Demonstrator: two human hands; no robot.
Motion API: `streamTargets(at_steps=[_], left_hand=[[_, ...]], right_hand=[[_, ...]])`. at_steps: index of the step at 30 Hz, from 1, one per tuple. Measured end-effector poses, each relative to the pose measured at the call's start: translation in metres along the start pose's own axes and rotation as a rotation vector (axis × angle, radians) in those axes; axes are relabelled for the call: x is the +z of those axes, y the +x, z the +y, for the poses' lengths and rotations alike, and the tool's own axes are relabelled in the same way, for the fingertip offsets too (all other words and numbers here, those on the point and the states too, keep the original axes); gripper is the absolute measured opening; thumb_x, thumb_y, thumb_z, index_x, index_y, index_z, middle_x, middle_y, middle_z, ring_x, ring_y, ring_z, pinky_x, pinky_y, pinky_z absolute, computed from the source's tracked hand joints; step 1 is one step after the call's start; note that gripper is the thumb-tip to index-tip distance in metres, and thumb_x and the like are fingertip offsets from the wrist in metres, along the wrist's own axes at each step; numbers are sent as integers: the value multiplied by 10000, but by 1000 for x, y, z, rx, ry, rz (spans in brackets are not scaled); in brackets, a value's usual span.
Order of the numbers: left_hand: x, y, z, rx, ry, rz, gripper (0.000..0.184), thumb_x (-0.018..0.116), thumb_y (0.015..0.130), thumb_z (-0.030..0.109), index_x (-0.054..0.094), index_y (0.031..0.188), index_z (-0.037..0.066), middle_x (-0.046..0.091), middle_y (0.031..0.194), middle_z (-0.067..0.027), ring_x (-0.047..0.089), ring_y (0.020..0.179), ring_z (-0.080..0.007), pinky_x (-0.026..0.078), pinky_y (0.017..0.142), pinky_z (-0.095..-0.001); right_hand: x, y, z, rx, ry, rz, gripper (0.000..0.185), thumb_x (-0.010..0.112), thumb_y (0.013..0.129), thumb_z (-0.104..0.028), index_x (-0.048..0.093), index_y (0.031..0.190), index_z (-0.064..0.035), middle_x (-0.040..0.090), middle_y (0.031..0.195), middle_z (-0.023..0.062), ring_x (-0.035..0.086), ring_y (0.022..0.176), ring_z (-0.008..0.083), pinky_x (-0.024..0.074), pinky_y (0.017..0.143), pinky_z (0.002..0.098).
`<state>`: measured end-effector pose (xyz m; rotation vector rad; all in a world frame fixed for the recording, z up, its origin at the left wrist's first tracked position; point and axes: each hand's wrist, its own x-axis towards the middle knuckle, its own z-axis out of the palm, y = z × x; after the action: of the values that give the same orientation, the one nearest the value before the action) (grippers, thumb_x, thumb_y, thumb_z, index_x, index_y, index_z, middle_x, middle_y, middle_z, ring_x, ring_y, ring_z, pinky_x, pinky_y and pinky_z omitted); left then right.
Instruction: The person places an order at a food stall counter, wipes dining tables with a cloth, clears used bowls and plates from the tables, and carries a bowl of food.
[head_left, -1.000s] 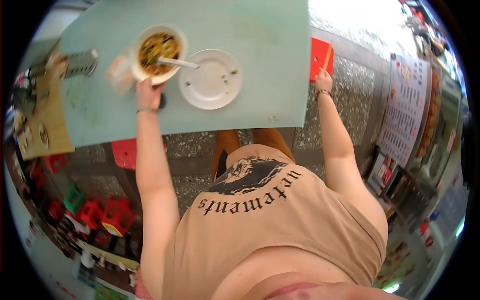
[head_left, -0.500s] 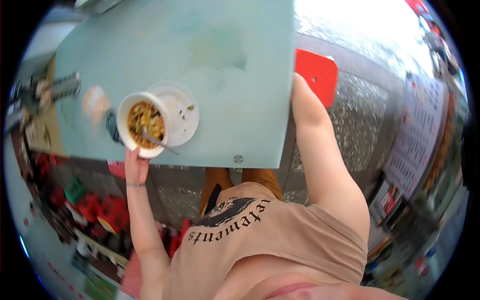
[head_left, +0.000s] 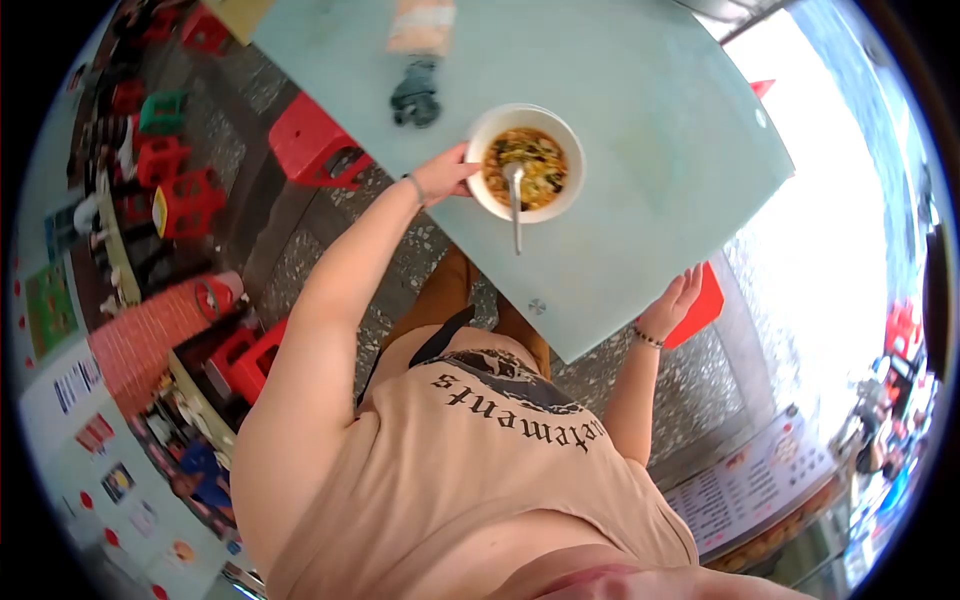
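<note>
A white bowl (head_left: 574, 163) of brothy food with greens is over the glass table near its front edge. In the soup stands a metal spoon (head_left: 515, 188), its handle reaching past the rim toward me. My left hand (head_left: 447, 172) grips the bowl's left side, thumb over the rim and fingers beneath. Beside the table's right edge, my right hand (head_left: 675, 303) is held with its fingers stretched out, nothing in it. A dark, crumpled bundle (head_left: 415, 97) lies left of the bowl, with a pale orange-and-white packet (head_left: 421, 26) behind it.
The pale green glass table (head_left: 660, 160) has a corner pointing toward me. One red stool (head_left: 312, 142) stands at its left side, another red stool (head_left: 702, 308) beneath my right hand. A tall stack of red stools (head_left: 160, 335) and a menu board (head_left: 750, 480) are farther off.
My view has turned, so the table and bowl appear farther right. My right hand has come into view at the table edge. The clear plate beside the bowl is no longer visible.
</note>
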<state>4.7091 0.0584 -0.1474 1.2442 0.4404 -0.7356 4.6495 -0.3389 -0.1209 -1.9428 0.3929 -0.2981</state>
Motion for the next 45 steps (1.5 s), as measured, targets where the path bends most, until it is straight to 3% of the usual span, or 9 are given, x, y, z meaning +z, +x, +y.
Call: streamTargets(at_steps=[11, 15, 17, 19, 22, 25, 29, 35, 45], left_hand=[[9, 26, 8, 46, 289, -96, 541, 560, 871, 163, 297, 1336, 82, 515, 1145, -99, 557, 991, -182, 535, 778, -331], [-3, 7, -12, 227, 143, -68, 547, 644, 806, 202, 395, 1257, 20, 609, 976, -116, 589, 767, -184, 497, 626, -293], [-40, 17, -40, 764, 428, -71, 539, 649, 802, 201, 403, 1246, 18, 612, 897, -91, 585, 742, -165, 480, 609, -296], [-60, -50, -53, 286, 293, -56, 502, 646, 805, 197, 421, 1216, 17, 593, 840, -74, 574, 719, -150, 471, 616, -302], [-126, -116, -85, 215, 19, -60, 445, 532, 883, 81, 332, 1276, 18, 526, 872, -79, 506, 655, -127, 425, 549, -262], [-194, -178, -139, -70, -95, 251, 463, 519, 895, 150, 328, 1305, 54, 543, 1001, -120, 590, 834, -180, 514, 697, -298], [-244, -243, -209, -172, -242, 719, 466, 507, 902, 162, 315, 1307, 36, 514, 1007, -116, 591, 812, -195, 526, 680, -317], [-281, -268, -208, -122, -405, 805, 483, 483, 911, 165, 282, 1331, 37, 482, 1059, -117, 573, 810, -186, 516, 694, -307], [-528, -355, -321, -113, -553, 1040, 459, 478, 895, 124, 293, 1309, 48, 506, 989, -113, 609, 742, -198, 516, 607, -313]], right_hand=[[176, -49, -148, -418, 107, -315, 436, 456, 862, -65, 384, 1284, 20, 346, 1356, 182, 359, 1245, 291, 285, 1024, 389], [256, -61, -181, -365, -40, -469, 401, 525, 855, -122, 452, 1232, -8, 420, 1288, 213, 411, 1188, 345, 343, 979, 395], [318, -51, -165, -404, -105, -492, 420, 544, 850, -149, 449, 1236, -14, 416, 1290, 222, 411, 1183, 356, 344, 978, 396], [355, -54, -129, -380, -293, -495, 492, 587, 833, -217, 426, 1251, -14, 366, 1329, 241, 382, 1190, 408, 340, 986, 397], [395, -66, -99, -425, -380, -484, 529, 593, 825, -226, 402, 1274, -24, 288, 1383, 234, 326, 1240, 408, 304, 1014, 430], [417, -85, -96, -621, -761, -572, 545, 594, 818, -209, 388, 1301, -63, 207, 1427, 217, 261, 1290, 387, 258, 1036, 478], [475, -107, -108, -791, -699, -736, 532, 604, 810, -196, 415, 1307, -171, 180, 1444, 191, 203, 1326, 353, 196, 1051, 522], [577, -104, -137, -772, -750, -724, 521, 607, 812, -197, 429, 1300, -166, 195, 1436, 197, 189, 1326, 365, 163, 1048, 552], [674, -58, -134, -583, -752, -212, 328, 556, 741, -26, 598, 1061, -88, 523, 1121, 218, 518, 1009, 370, 420, 887, 426]])
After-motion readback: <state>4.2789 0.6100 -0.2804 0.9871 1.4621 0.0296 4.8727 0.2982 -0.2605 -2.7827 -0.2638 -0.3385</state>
